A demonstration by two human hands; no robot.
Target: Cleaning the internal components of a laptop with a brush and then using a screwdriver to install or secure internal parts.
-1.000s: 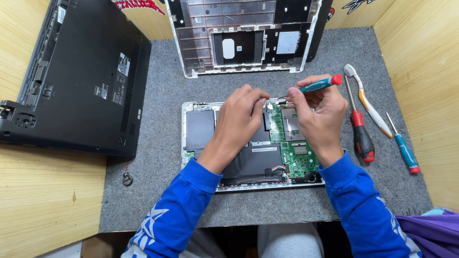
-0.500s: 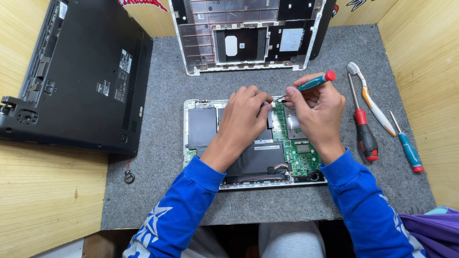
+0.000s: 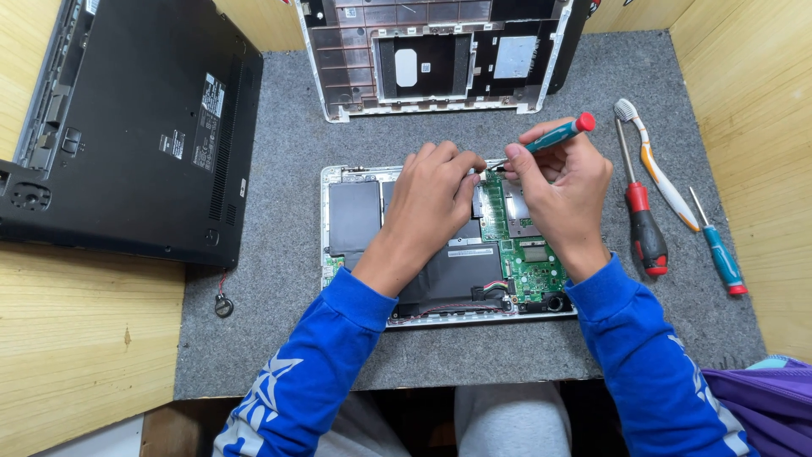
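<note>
Teal screwdriver (image 3: 554,135), gripped by right hand (image 3: 562,190), slants, tip lower-left, red cap upper-right.

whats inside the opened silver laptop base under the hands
Inside the opened silver laptop base lie a flat black battery pack and a green circuit board. The left hand and right hand cover the upper middle, so parts there cannot be seen.
</note>
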